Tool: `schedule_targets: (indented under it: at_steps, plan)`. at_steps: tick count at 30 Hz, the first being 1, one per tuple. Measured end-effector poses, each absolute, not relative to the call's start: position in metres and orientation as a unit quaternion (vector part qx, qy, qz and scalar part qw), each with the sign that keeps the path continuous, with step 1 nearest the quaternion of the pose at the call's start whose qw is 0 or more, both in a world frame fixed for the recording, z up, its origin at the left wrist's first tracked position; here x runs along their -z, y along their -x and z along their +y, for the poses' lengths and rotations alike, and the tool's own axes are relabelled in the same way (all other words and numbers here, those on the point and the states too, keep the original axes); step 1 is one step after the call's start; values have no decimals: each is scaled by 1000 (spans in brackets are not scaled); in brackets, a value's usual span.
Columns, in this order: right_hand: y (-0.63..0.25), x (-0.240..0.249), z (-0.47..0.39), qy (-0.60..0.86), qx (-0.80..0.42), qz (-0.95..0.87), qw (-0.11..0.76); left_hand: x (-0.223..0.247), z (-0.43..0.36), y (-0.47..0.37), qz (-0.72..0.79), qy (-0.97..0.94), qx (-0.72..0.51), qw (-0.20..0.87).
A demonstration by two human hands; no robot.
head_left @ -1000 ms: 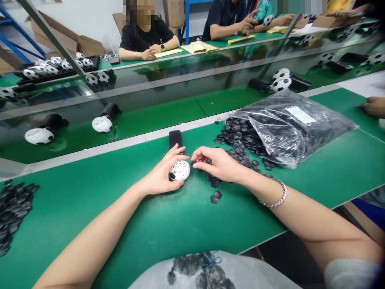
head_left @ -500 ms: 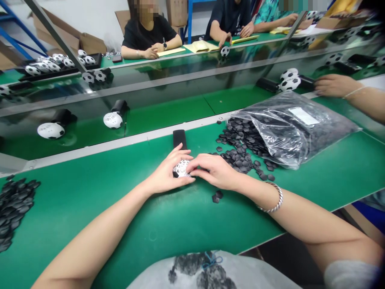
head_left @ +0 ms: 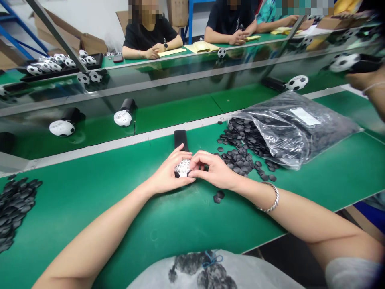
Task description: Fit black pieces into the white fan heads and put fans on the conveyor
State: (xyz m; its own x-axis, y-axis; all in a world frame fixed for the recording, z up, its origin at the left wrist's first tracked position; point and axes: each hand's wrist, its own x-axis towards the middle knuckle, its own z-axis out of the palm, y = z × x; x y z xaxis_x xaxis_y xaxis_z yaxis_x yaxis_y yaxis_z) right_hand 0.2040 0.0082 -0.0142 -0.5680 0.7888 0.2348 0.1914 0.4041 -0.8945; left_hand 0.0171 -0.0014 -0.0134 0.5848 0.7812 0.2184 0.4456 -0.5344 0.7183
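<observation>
A white football-patterned piece [head_left: 183,166] with a black base [head_left: 181,139] lies on the green table. My left hand [head_left: 171,170] is wrapped round the left side of the white piece, fingers behind it and thumb in front. At its right edge my right hand [head_left: 209,170] is closed in a pinch, thumb and forefinger touching the piece near a black patch. Whatever lies between those fingertips is too small to make out. To the right of my right hand is a heap of black pentagon pieces [head_left: 240,160], and two or so loose ones [head_left: 219,196] lie nearer me.
An open clear bag [head_left: 303,128] of black pieces lies at the right. Another black heap [head_left: 18,208] is at the far left. Beyond the metal rail [head_left: 135,140], a green belt [head_left: 192,106] carries ball pieces. People sit opposite; a person's hand [head_left: 368,80] is at the upper right.
My right fingertips have pressed in closer against the white piece. Ball pieces on the near belt have shifted right. The neighbour's hand has moved right with a ball piece; a person opposite has drawn a hand back.
</observation>
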Motion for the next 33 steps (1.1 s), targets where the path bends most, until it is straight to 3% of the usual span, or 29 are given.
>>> schedule_targets:
  at_steps: [17,21,25,27,33]
  plan:
    - [-197,22,10,331,-507,-721,337,12,-2,-15,413,-824,-236,306]
    - [-207,18,21,362,-453,-772,260,11,-2,-12,420,-825,-232,299]
    - [-227,6,27,458,-247,-844,130,13,-4,-11,422,-813,-227,330]
    - [-232,3,27,477,-199,-853,72,14,-5,-11,428,-807,-235,333]
    - [-229,4,27,491,-195,-848,48,15,-4,-13,434,-798,-239,345]
